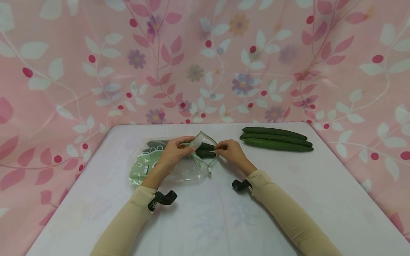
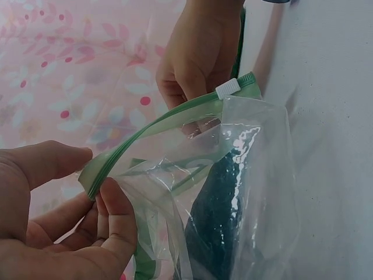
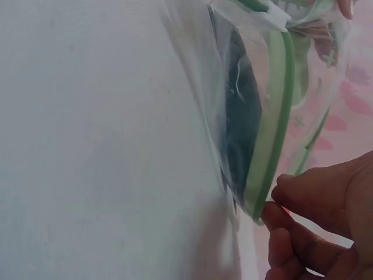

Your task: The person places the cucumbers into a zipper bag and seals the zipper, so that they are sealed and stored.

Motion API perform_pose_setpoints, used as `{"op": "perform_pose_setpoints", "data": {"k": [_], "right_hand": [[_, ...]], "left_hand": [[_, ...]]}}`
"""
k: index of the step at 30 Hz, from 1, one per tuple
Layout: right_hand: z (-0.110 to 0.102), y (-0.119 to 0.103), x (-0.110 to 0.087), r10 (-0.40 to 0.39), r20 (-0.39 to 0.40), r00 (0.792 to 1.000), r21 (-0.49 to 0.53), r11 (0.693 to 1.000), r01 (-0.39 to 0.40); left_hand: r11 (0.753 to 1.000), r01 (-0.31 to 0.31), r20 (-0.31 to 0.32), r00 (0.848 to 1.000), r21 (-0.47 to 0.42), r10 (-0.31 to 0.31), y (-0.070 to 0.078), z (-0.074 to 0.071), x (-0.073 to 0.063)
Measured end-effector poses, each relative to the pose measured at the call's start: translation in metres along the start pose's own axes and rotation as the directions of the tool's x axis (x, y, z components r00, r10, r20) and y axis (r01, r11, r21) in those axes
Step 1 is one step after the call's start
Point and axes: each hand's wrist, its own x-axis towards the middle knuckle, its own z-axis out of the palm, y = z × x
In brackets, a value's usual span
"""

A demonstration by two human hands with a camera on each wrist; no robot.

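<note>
A clear zip bag (image 1: 189,174) with green print lies flat on the table, its green-edged mouth gaping to the right. Dark green cucumbers (image 1: 205,153) show inside, two ends near the mouth. My left hand (image 1: 177,151) pinches one side of the bag's rim between thumb and fingers; the green zip strip (image 2: 128,143) bends away from that grip. On the opposite side, my right hand (image 1: 231,151) holds the rim, with its thumb (image 3: 309,189) and index finger at the strip's edge. A white slider (image 2: 228,88) sits near one end of the strip.
Three loose cucumbers (image 1: 277,138) lie side by side at the back right of the white-covered table (image 1: 205,220). A pink floral curtain (image 1: 205,64) hangs behind the table's far edge. Each wrist carries a small black camera (image 1: 164,198).
</note>
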Motion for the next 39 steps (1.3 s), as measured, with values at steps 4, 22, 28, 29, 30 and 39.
{"op": "perform_pose_setpoints", "data": {"k": [4, 22, 28, 29, 30, 39], "right_hand": [[-0.009, 0.005, -0.003, -0.01, -0.006, 1.0, -0.001, 1.0, 0.01], [-0.081, 0.03, -0.022, 0.058, -0.111, 0.992, 0.0, 0.998, -0.058], [-0.116, 0.042, -0.027, 0.11, -0.196, 0.974, 0.004, 0.994, -0.112], [-0.121, 0.045, -0.028, 0.124, -0.206, 0.971, 0.003, 0.992, -0.126], [-0.125, 0.047, -0.03, 0.135, -0.211, 0.968, 0.0, 0.99, -0.138], [-0.152, 0.063, -0.044, 0.203, -0.245, 0.948, 0.011, 0.978, -0.207]], "left_hand": [[1.0, 0.0, -0.002, 1.0, -0.024, 0.0, -0.001, -0.001, 0.0], [0.995, 0.0, -0.008, 1.0, -0.097, -0.001, -0.001, 0.0, 0.001], [0.996, 0.005, -0.008, 1.0, -0.09, -0.006, 0.001, 0.0, 0.0], [0.996, 0.007, -0.008, 1.0, -0.086, -0.008, 0.001, 0.0, 0.0], [0.997, 0.008, -0.008, 1.0, -0.082, -0.009, 0.001, 0.0, 0.0], [0.997, 0.005, -0.008, 1.0, -0.081, -0.006, 0.001, 0.0, 0.001]]}}
